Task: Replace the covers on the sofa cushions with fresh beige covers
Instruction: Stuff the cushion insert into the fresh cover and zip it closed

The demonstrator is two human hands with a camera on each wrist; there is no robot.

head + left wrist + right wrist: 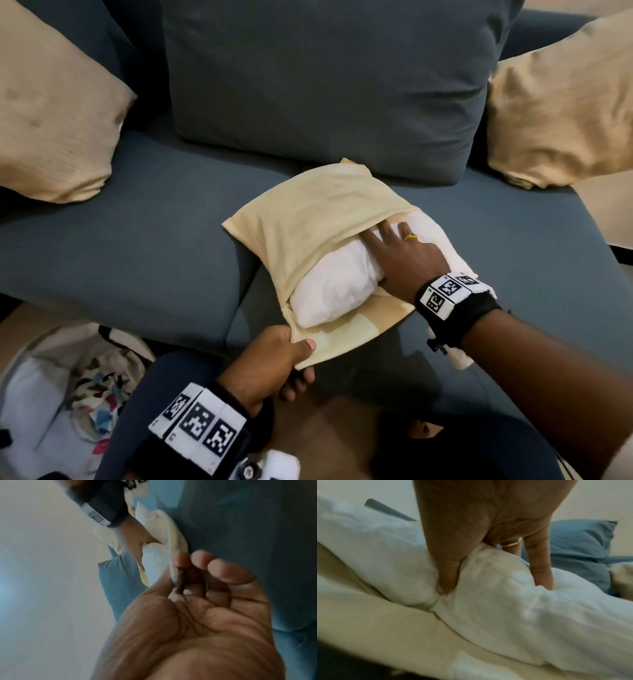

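Note:
A beige cover (308, 212) lies on the blue sofa seat (137, 222) with its mouth facing me. A white cushion insert (335, 284) sits partly inside it, its near end sticking out. My left hand (284, 346) pinches the cover's lower edge at the near corner; the left wrist view shows the cover edge (173, 545) between thumb and fingers of that hand (178, 574). My right hand (400, 253) lies on the insert at the cover's mouth. In the right wrist view that hand (493, 585) squeezes a fold of the insert (505, 608) between thumb and fingers, with the cover (385, 622) below.
A beige cushion (51, 113) leans at the sofa's left end and another (561, 113) at the right. A blue back cushion (325, 78) stands behind the cover. A pile of floral and white fabric (99, 387) lies on the floor at lower left.

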